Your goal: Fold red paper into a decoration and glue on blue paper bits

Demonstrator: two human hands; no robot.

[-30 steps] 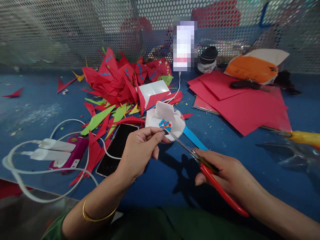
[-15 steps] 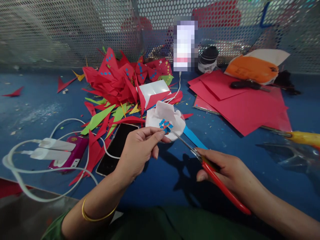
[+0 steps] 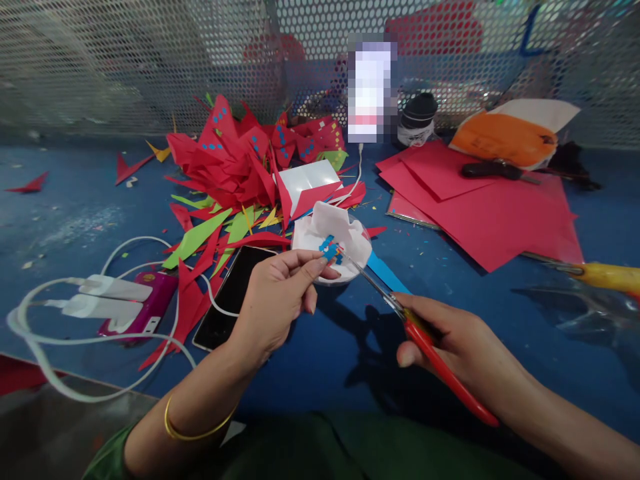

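Between the thumb and fingertips of my left hand (image 3: 285,290) is a small piece of blue paper (image 3: 329,252), pinched above a round dish (image 3: 367,257). White tissue or paper (image 3: 330,217) lines the dish, with small blue and red bits in it. My right hand (image 3: 450,340) wraps round the handles of long-nosed, red-handled pliers (image 3: 440,367). Their thin metal jaws point up and left, with the tips near the blue piece; whether the tips touch it I cannot tell. A blue paper strip (image 3: 387,272) lies behind the jaws, right of the dish.
Red paper cut-outs (image 3: 225,163) pile up at the back left. A phone (image 3: 227,293) and a purple power bank (image 3: 143,310) with white cables (image 3: 37,360) lie left. Red sheets (image 3: 480,220), an orange packet (image 3: 505,137) and a yellow-handled tool (image 3: 605,275) lie right. Perforated metal (image 3: 150,67) rises behind.
The blue piece in my left fingers sits slightly further left and is turned differently, and the fingertips have shifted a little. The pliers in my right hand have barely moved.
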